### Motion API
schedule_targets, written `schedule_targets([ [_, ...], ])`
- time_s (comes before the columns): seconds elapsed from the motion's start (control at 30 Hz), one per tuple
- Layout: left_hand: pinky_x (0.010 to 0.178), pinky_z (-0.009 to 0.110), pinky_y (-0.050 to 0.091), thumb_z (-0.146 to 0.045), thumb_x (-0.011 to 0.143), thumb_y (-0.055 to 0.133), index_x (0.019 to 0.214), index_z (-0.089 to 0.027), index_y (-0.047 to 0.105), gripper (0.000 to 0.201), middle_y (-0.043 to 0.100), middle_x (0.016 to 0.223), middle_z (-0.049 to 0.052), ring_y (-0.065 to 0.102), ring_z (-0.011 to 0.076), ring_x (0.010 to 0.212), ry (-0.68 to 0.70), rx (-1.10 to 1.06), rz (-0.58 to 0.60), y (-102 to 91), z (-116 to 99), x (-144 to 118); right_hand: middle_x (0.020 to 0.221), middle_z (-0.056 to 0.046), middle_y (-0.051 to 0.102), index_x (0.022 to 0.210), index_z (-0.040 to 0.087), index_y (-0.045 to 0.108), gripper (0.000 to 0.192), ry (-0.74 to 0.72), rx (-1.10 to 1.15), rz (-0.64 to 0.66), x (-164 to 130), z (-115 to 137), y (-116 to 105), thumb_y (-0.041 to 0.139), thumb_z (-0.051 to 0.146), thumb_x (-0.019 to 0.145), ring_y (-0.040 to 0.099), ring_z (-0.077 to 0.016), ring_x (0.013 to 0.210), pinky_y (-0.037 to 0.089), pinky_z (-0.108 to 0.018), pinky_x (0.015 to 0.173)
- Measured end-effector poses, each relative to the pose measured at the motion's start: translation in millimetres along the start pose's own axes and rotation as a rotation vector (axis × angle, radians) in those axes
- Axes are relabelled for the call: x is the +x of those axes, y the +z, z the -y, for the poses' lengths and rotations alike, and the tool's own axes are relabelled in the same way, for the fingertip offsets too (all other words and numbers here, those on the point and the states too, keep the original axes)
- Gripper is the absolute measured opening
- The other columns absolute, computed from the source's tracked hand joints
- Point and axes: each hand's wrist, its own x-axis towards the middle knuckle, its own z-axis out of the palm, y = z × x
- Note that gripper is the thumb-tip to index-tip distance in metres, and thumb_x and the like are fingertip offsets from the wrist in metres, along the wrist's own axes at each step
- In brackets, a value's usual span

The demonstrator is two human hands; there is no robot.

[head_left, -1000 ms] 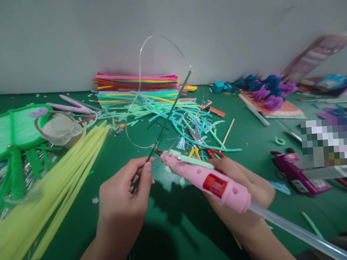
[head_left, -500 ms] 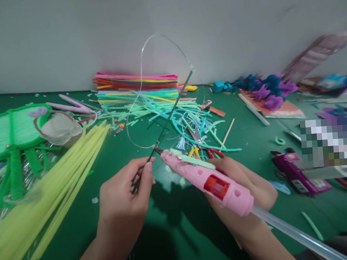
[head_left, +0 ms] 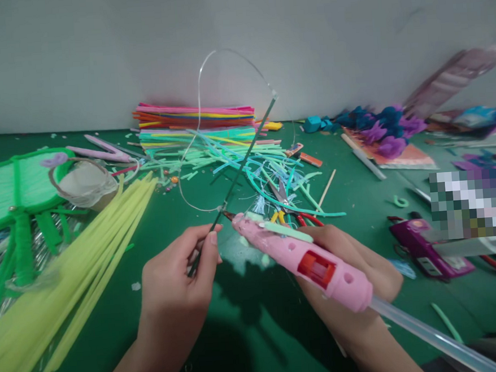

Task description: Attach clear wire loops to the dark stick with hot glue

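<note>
Pinching the thin dark rod [head_left: 238, 172] near its lower end, the left hand [head_left: 176, 279] has thumb and forefinger clenched on it just above the green table [head_left: 124, 308], while the right hand [head_left: 351, 264] grasps a pink glue gun [head_left: 301, 253] with a clear glue stick [head_left: 432, 337] trailing out of its back toward the near right corner. The nozzle sits just beside the spot where a clear looped strand [head_left: 222, 63] meets the rod, right above the left fingertips. As a judgement, gluing that joint well calls for a steady rod, a small bead placed exactly on the crossing, and fingertips kept clear of the hot tip. Against the frame half a second back, the gun body has slid slightly toward the lower right and the nozzle has eased a touch away from the joint; the left hand's grip looks unchanged. Left of the hands lies a sheaf of pale yellow strips [head_left: 71, 266]; beyond the rod are scissors [head_left: 289, 206] amid teal offcuts [head_left: 267, 167], then a stack of coloured strips [head_left: 196, 119] at the wall, with a purple glue gun [head_left: 422, 247] off to the right
</note>
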Motion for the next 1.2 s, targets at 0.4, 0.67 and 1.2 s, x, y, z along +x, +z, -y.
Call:
schedule_targets([
  [0.4, 0.048, 0.02, 0.037, -0.036, 0.09, 0.057, 0.088, -0.022, 0.068, 0.018, 0.062, 0.061, -0.005, 0.053, 0.0091, 0.051, -0.037, -0.061, 0.033, -0.6, 2, 0, 0.06, 0.004, 0.06, 0.081, 0.022, 0.063, 0.009, 0.087, 0.004, -0.129, -2, 1, 8, 0.069, 0.016, 0.082, 0.054, -0.0107, 0.051, 0.04, -0.023, 0.05],
  [0.67, 0.041, 0.019, 0.027, -0.046, 0.083, 0.067, 0.091, -0.017, 0.069, 0.03, 0.06, 0.065, -0.001, 0.039, 0.0066, 0.048, -0.369, -0.462, 0.102, -2.5, -5, 2, 0.071, 0.0, 0.065, 0.092, 0.021, 0.067, 0.012, 0.308, 0.11, -0.202, 6, -14, 3, 0.069, 0.029, 0.084, 0.06, -0.0157, 0.058, 0.046, -0.028, 0.056],
  [1.2, 0.044, 0.018, 0.045, -0.038, 0.087, 0.067, 0.125, -0.024, 0.055, 0.042, 0.067, 0.076, 0.0, 0.057, 0.0118, 0.06, -0.359, -0.795, 0.166, -8.6, 7, 8, 0.089, -0.014, 0.063, 0.146, 0.017, 0.04, 0.057, 0.211, -0.667, 0.23, -61, -112, -30, 0.042, 0.028, 0.09, 0.058, -0.0317, 0.076, 0.045, -0.045, 0.064],
])
